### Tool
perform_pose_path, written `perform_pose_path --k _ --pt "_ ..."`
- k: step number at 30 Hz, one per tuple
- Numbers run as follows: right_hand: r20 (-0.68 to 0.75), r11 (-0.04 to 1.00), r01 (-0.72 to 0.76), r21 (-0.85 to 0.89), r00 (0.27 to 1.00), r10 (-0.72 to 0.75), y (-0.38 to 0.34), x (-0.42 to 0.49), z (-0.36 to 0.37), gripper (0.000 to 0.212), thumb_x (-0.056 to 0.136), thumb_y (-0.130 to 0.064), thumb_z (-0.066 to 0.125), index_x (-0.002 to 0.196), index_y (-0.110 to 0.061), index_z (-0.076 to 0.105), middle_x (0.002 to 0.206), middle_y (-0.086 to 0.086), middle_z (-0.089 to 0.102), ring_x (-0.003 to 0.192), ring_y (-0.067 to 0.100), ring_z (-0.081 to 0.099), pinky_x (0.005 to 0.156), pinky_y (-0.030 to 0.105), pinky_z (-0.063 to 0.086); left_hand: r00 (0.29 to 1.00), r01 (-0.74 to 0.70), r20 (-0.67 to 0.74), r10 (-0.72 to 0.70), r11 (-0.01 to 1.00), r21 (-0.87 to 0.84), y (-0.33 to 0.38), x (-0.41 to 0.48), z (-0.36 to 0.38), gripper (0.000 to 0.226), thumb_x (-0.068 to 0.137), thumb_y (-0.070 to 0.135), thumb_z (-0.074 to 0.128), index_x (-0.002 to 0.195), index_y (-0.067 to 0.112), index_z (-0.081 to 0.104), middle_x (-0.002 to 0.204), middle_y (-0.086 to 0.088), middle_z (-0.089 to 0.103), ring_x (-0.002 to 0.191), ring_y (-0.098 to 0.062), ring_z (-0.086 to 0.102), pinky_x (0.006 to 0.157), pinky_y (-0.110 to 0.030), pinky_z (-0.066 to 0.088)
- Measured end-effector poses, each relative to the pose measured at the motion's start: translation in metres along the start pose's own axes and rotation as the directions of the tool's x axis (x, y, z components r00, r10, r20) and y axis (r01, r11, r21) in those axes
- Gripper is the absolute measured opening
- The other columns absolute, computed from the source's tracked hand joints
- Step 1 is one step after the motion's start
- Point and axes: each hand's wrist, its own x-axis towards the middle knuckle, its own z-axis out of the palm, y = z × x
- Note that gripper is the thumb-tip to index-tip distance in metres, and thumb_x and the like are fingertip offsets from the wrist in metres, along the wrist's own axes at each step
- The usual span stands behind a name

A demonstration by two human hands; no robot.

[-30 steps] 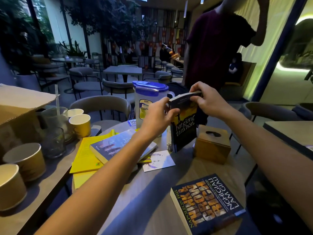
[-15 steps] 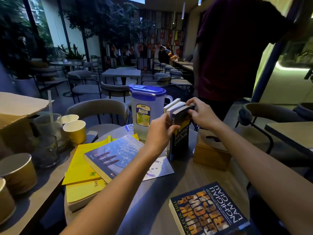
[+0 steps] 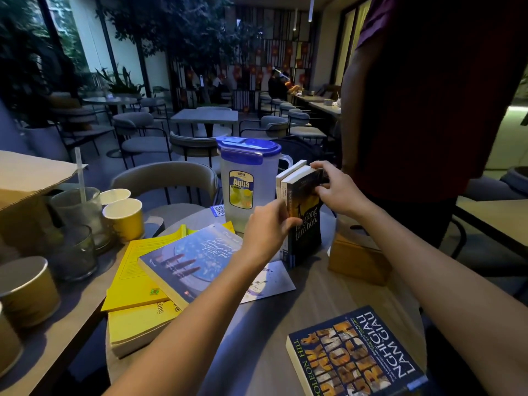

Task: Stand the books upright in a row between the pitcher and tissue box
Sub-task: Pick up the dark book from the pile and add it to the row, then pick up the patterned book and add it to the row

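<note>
A clear pitcher (image 3: 245, 181) with a blue lid stands at the back of the round table (image 3: 323, 301). Right of it stand two white-spined books (image 3: 283, 184) and a dark book (image 3: 307, 224), upright side by side. My left hand (image 3: 265, 227) grips the dark book's lower spine; my right hand (image 3: 334, 187) holds its top corner. The wooden tissue box (image 3: 357, 258) sits just right of the row. A blue book (image 3: 194, 258) lies on yellow books (image 3: 137, 318) at left. Another book (image 3: 357, 355) lies flat at the front.
A person in a dark red shirt (image 3: 428, 95) stands close behind the table. Paper cups (image 3: 124, 215), glasses (image 3: 74, 250) and a cardboard box (image 3: 25, 190) crowd the side table at left. A white card (image 3: 274, 284) lies on the table. Chairs surround it.
The dark book has come down from a tilted hold to stand upright against the two white-spined books. Both hands stayed on it.
</note>
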Motion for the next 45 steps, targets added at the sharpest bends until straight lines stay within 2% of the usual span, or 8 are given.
perform_pose_path --k 6,9,15,24,32,34,38,45 --pt "-0.017 0.999 0.031 -0.041 0.999 -0.032 -0.006 0.0 -0.012 0.058 0.094 -0.007 0.06 0.147 -0.023 0.044 0.144 0.009 0.05 0.123 0.024 0.056 0.103 0.046 0.051 0.999 0.037 0.028 -0.038 0.998 0.044 -0.008 -0.006 -0.016 0.035 0.089 0.057 0.063 0.082 0.023 0.065 0.075 0.006 0.071 0.068 -0.013 0.069 0.067 -0.044 0.062" --pt "-0.057 0.994 0.081 -0.074 0.995 -0.085 -0.023 -0.004 -0.024 0.051 0.095 -0.013 0.061 0.143 -0.023 0.048 0.144 0.007 0.049 0.127 0.022 0.052 0.105 0.045 0.049 0.998 0.039 0.045 -0.041 0.998 0.054 -0.012 -0.011 -0.032 0.037 0.093 0.053 0.058 0.081 0.019 0.065 0.074 0.003 0.071 0.068 -0.013 0.069 0.067 -0.044 0.062" --pt "-0.122 0.97 0.228 -0.085 0.964 -0.238 -0.056 -0.029 -0.038 0.039 0.096 -0.012 0.061 0.134 -0.018 0.057 0.138 0.004 0.054 0.115 0.015 0.057 0.079 0.016 0.049 0.988 -0.012 0.151 0.007 0.999 0.035 -0.004 -0.03 -0.06 0.035 0.098 0.043 0.056 0.088 0.012 0.069 0.077 -0.002 0.071 0.07 -0.016 0.069 0.074 -0.047 0.061" --pt "0.287 0.932 0.23 -0.281 0.947 -0.147 -0.033 -0.106 -0.027 0.017 0.096 -0.024 0.062 0.113 -0.028 0.064 0.102 -0.013 0.064 0.094 0.003 0.062 0.079 0.025 0.055 0.924 -0.138 0.377 0.065 0.976 0.169 0.006 -0.062 -0.037 0.037 0.096 0.053 0.055 0.083 0.02 0.067 0.077 -0.001 0.072 0.068 -0.019 0.068 0.07 -0.046 0.059" --pt "0.44 0.916 0.169 -0.363 0.898 0.009 0.013 -0.161 -0.002 0.008 0.095 -0.032 0.064 0.103 -0.031 0.065 0.094 -0.013 0.068 0.088 0.003 0.066 0.078 0.026 0.056 0.834 -0.316 0.535 0.136 0.913 0.26 0.02 -0.09 0.003 0.036 0.096 0.05 0.055 0.096 0.018 0.071 0.09 -0.001 0.074 0.076 -0.017 0.064 0.065 -0.035 0.052" --pt "0.454 0.904 0.099 -0.416 0.884 0.112 0.02 -0.17 -0.003 0.017 0.093 -0.043 0.065 0.106 -0.032 0.062 0.095 -0.013 0.066 0.089 0.007 0.066 0.075 0.023 0.054 0.783 -0.327 0.615 0.091 0.902 0.282 0.027 -0.097 0.011 0.039 0.094 0.056 0.056 0.101 0.02 0.069 0.095 0.001 0.072 0.078 -0.013 0.061 0.061 -0.027 0.044" --pt "0.5 0.849 -0.008 -0.528 0.806 0.318 0.029 -0.183 -0.007 0.056 0.081 -0.067 0.067 0.12 -0.028 0.059 0.11 -0.009 0.061 0.1 0.012 0.061 0.085 0.032 0.054 0.693 -0.316 0.721 0.004 0.9 0.299 0.036 -0.108 0.02 0.058 0.082 0.069 0.063 0.116 0.022 0.066 0.108 0.001 0.069 0.088 -0.013 0.06 0.072 -0.031 0.052" --pt "0.586 0.908 0.046 -0.416 0.778 0.229 0.032 -0.197 -0.006 0.06 0.081 -0.067 0.067 0.128 -0.03 0.059 0.116 -0.014 0.055 0.109 0.008 0.055 0.092 0.031 0.049 0.678 -0.205 0.73 -0.084 0.933 0.297 0.034 -0.113 0.019 0.063 0.074 0.07 0.071 0.113 0.021 0.066 0.113 -0.001 0.068 0.089 -0.014 0.058 0.074 -0.03 0.047"
